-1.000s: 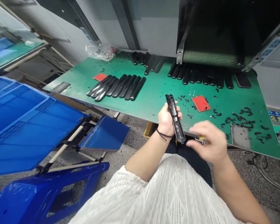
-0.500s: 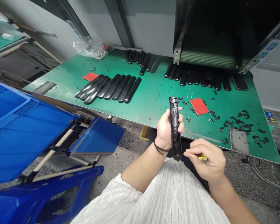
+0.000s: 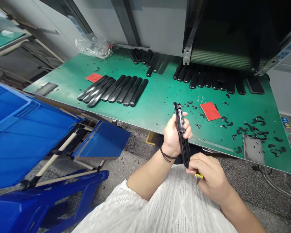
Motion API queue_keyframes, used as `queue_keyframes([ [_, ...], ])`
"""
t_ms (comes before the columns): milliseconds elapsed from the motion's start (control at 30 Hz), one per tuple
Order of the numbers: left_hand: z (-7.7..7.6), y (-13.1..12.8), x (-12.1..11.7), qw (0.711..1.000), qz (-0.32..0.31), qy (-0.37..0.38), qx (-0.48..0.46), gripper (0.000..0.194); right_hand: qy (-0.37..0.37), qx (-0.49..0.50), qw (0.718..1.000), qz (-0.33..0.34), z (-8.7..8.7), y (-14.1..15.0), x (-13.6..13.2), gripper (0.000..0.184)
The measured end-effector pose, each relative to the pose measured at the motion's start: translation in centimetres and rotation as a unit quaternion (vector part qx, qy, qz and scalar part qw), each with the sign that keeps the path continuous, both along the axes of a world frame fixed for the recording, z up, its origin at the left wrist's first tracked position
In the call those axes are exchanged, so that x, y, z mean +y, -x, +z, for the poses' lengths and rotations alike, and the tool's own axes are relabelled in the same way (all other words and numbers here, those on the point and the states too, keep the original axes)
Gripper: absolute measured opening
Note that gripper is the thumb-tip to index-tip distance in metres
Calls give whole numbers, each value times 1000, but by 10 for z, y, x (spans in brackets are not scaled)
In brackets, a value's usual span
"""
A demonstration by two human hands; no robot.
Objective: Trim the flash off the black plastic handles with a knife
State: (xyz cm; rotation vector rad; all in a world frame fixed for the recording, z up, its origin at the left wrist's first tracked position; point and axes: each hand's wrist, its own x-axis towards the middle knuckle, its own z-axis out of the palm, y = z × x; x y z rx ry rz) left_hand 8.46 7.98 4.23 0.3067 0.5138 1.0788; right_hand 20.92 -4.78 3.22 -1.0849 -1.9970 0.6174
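Your left hand (image 3: 172, 137) grips a black shell (image 3: 180, 123), tilted, its far end over the green table (image 3: 160, 111). Your right hand (image 3: 210, 176) is closed on a yellow tool (image 3: 199, 175), mostly hidden, at the shell's near end; contact cannot be confirmed. Beyond lie curved black scraps (image 3: 252, 127), a red square (image 3: 210, 111) and rows of black bars (image 3: 121, 90).

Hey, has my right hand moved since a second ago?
Yes. Judged against the grey plate on the table, your right hand has moved left and closer to your body, its fingertips now at the black part's lower end.
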Motion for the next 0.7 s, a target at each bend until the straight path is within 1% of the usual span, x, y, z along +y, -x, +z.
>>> queue_keyframes([
  [67,-5,3,-3,999,-32,-43,0,37,48,46,998,4,1,-2,-2,18],
  [133,-9,6,-6,993,-71,-94,9,32,72,94,993,-24,3,-9,-2,16],
  [167,-11,8,-8,990,-84,-116,17,31,71,106,990,-61,3,-16,1,16],
  [200,-13,10,-10,987,-90,-131,28,31,63,104,986,-114,3,-24,6,15],
  [267,-13,12,-14,983,-94,-146,55,32,32,56,966,-249,2,-46,19,6],
  [300,-13,13,-16,982,-93,-148,68,33,18,12,950,-312,2,-58,27,16],
  [333,-12,13,-18,982,-90,-148,80,35,6,-33,934,-354,2,-70,35,31],
  [367,-11,13,-20,981,-88,-146,90,36,-1,-71,925,-373,3,-80,43,42],
  [400,-10,13,-22,981,-87,-145,99,38,-9,-98,925,-367,5,-87,49,42],
  [467,-10,12,-27,977,-100,-144,124,41,-49,-137,943,-299,14,-93,57,28],
  [500,-10,12,-29,973,-111,-146,142,43,-86,-159,949,-257,19,-92,60,23],
  [533,-11,12,-31,968,-122,-150,162,46,-131,-188,947,-225,26,-89,62,24],
  [567,-11,12,-34,962,-132,-156,182,49,-178,-225,935,-207,33,-85,63,24],
  [600,-12,12,-36,956,-142,-162,199,51,-220,-263,917,-201,39,-82,64,23],
  [667,-13,12,-40,946,-159,-178,219,54,-270,-319,886,-199,51,-78,67,16],
  [700,-13,12,-41,942,-168,-186,222,55,-281,-333,880,-192,55,-79,69,19],
])
